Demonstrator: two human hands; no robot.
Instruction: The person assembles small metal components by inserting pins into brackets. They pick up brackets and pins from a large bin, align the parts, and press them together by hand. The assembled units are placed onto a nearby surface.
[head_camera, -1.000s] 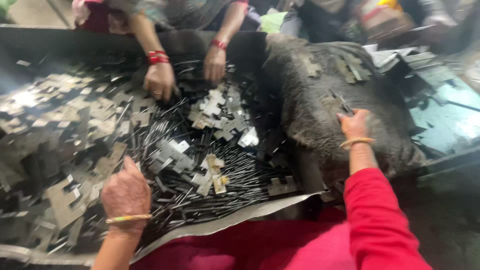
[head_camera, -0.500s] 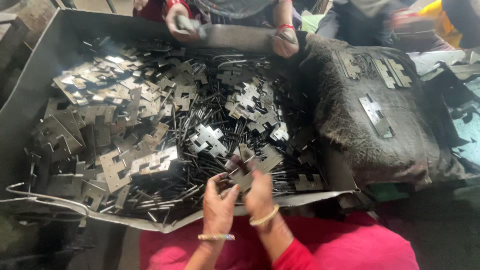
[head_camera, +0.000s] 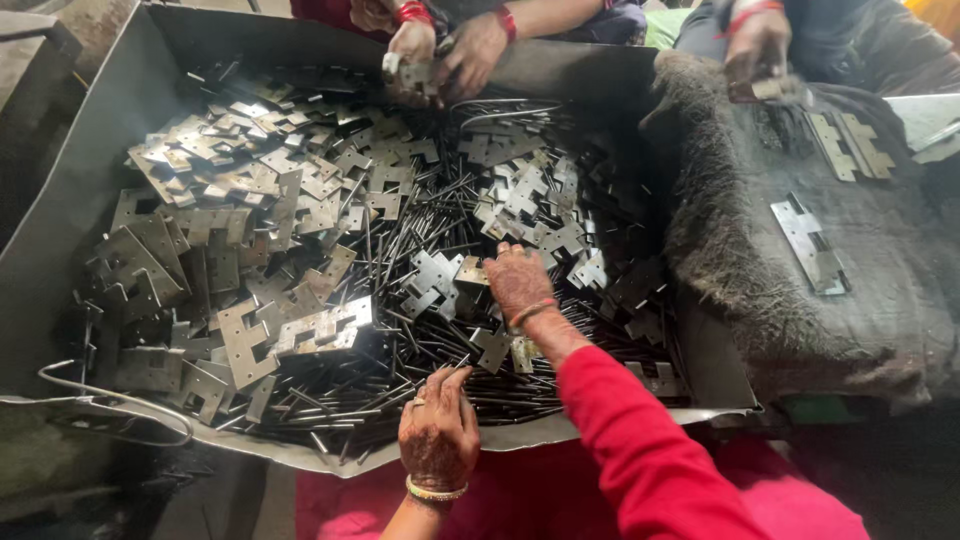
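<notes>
My right hand (head_camera: 517, 280) is spread palm-down on the heap of notched metal hinge plates (head_camera: 440, 283) and thin steel pins (head_camera: 420, 225) in the big sheet-metal tray (head_camera: 70, 190); I cannot tell if the fingers have closed on one. My left hand (head_camera: 438, 425) hangs near the tray's front lip, fingers loosely curled, holding nothing I can see, just over the pins. I judge the plates stiff, flat, sharp-edged and slick, best pinched by their edges; the pins are thin and likely to roll.
</notes>
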